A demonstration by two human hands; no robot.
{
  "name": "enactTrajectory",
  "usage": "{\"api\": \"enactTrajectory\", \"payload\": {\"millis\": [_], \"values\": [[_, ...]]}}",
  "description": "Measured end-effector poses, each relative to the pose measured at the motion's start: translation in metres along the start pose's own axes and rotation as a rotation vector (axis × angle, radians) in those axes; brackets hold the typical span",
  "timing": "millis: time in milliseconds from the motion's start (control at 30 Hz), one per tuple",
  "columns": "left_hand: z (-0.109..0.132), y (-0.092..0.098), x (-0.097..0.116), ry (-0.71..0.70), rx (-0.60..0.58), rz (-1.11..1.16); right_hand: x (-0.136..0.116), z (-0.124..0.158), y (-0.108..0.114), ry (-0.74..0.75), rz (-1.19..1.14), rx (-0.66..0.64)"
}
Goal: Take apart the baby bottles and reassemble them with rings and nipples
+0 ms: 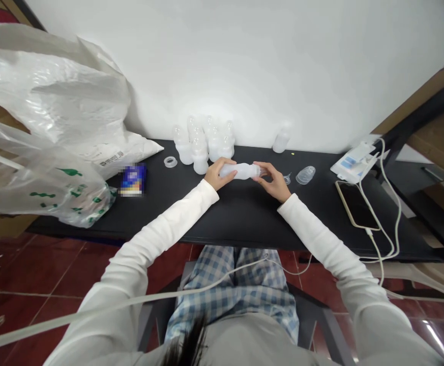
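A translucent white bottle (pixel 240 171) lies sideways between my hands above the black table. My left hand (pixel 217 175) is wrapped round its left end. The fingers of my right hand (pixel 273 182) close on the neck at its right end. Behind my left hand stand several similar bottles (pixel 200 152) with clear domed tops. Left of them lies a translucent ring (pixel 170 161). To the right of my right hand are a clear dome-shaped cap (pixel 305 175) and a small clear piece (pixel 287 178), partly hidden by that hand.
Another bottle (pixel 281 139) stands by the wall. At the right are a phone (pixel 357 205), white cables (pixel 399 213) and white-blue packets (pixel 355 162). Large plastic bags (pixel 54 91) and a blue packet (pixel 132 179) occupy the left. The black table's (pixel 222 223) front edge is near my lap.
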State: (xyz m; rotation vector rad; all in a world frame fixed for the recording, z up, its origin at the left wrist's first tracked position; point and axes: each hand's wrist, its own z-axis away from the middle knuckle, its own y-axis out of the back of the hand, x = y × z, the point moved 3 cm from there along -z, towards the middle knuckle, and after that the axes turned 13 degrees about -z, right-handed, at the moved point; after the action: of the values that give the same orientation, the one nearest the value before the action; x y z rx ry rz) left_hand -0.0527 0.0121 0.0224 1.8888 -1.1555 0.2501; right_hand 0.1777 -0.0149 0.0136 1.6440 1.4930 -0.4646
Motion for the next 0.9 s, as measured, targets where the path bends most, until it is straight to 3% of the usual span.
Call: {"api": "enactTrajectory", "payload": {"millis": [133,300,367,433,667,900], "values": [[0.000,-0.003,0.000,0.062,-0.006,0.078,0.002,0.003,-0.001,0.155,0.162,-0.049],[0.006,-0.021,-0.010,0.477,-0.092,0.274,0.004,0.004,0.002,0.240,0.335,-0.097],[0.007,-0.022,-0.012,0.508,-0.097,0.283,0.005,0.002,0.003,0.194,0.315,-0.115],[0.006,-0.019,-0.011,0.402,-0.081,0.229,0.008,0.000,0.005,0.119,0.286,-0.109],[-0.002,-0.012,-0.010,-0.286,-0.154,-0.062,0.011,-0.005,0.009,-0.175,0.228,-0.069],[0.000,-0.014,-0.013,-0.492,-0.070,-0.167,0.005,-0.005,0.008,-0.331,0.103,-0.129]]}}
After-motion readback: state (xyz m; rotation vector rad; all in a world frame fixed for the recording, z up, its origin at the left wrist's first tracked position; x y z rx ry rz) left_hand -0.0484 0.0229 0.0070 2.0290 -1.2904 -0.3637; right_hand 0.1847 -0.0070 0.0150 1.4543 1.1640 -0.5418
